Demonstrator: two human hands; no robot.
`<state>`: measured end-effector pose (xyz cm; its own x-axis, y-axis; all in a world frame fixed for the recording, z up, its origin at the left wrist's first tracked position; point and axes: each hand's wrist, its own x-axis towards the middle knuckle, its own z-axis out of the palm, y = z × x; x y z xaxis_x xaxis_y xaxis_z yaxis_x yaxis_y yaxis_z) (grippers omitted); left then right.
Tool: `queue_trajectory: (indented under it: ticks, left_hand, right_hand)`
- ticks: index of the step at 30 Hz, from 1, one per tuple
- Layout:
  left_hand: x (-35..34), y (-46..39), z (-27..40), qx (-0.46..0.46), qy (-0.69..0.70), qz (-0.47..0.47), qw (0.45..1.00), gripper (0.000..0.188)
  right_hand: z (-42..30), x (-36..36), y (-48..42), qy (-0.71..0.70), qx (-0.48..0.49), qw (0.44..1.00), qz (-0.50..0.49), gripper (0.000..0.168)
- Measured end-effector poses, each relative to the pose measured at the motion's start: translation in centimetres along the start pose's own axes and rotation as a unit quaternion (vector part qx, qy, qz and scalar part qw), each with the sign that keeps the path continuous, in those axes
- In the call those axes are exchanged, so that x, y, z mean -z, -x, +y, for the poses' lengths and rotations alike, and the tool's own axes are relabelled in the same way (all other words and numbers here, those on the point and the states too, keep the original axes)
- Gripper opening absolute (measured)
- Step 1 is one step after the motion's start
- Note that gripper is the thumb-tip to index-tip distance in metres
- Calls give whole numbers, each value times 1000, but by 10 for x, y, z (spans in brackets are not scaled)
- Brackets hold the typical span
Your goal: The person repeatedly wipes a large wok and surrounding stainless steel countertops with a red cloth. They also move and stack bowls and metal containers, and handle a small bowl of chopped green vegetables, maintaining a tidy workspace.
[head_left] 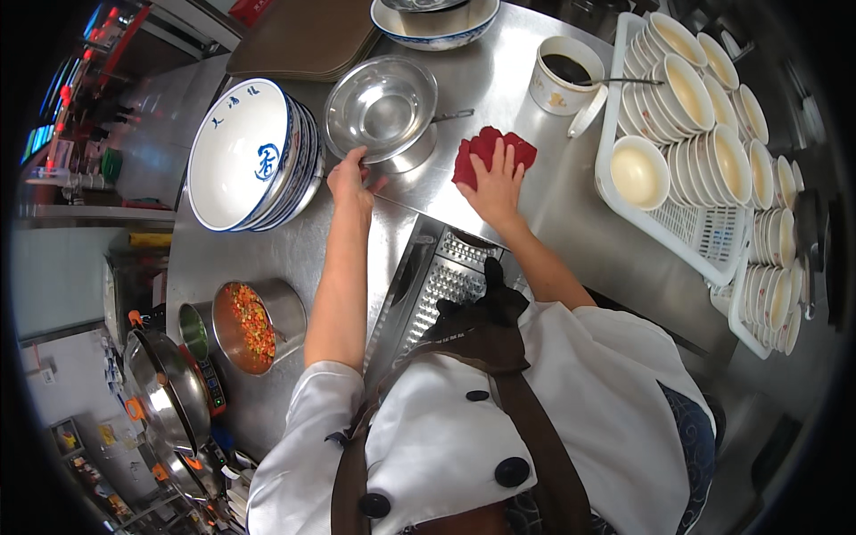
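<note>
My left hand (351,179) is at the near edge of a shallow stainless-steel bowl (388,117). One fingertip meets the bowl's rim, while the other fingers are partly blurred below it; whether they grip is unclear. The bowl sits on top of a steel pot (411,152), and a metal handle (453,116) sticks out to the right. Under the spread fingers of my right hand (498,190), a crumpled red cloth (476,148) lies against the steel counter (441,190).
Large blue-and-white bowls (234,154) are stacked at left, beside brown trays (301,37). A tub of dark liquid (567,67) holds a spoon. White baskets (669,244) carry small bowls at right. Diced vegetables fill a steel pot (287,314); a perforated drain grate (445,294) lies before me.
</note>
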<state>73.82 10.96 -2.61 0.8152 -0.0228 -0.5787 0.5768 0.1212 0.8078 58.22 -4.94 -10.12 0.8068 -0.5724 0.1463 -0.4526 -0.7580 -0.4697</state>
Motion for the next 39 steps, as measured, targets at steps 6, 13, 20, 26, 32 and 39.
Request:
queue_trajectory:
  ticks: [6,13,20,26,32,39]
  left_hand:
    - [9,-45,-2,72,36,6,997,5]
    - [2,-40,-9,88,118,-53,988,19]
    - [0,-25,-15,70,148,-15,986,16]
    - [6,-27,-19,95,160,-14,982,15]
    - [9,0,-24,54,141,-5,989,16]
    - [51,35,-37,15,95,95,991,20]
  right_hand:
    - [6,-7,6,6,67,997,35,46]
    - [19,3,-7,-27,78,997,-9,38]
    - [21,7,-19,-51,90,993,-56,37]
    - [25,3,-19,-51,114,991,-54,38]
    - [28,4,-22,-52,115,991,-46,36]
    - [27,-1,-31,-41,139,989,-35,40]
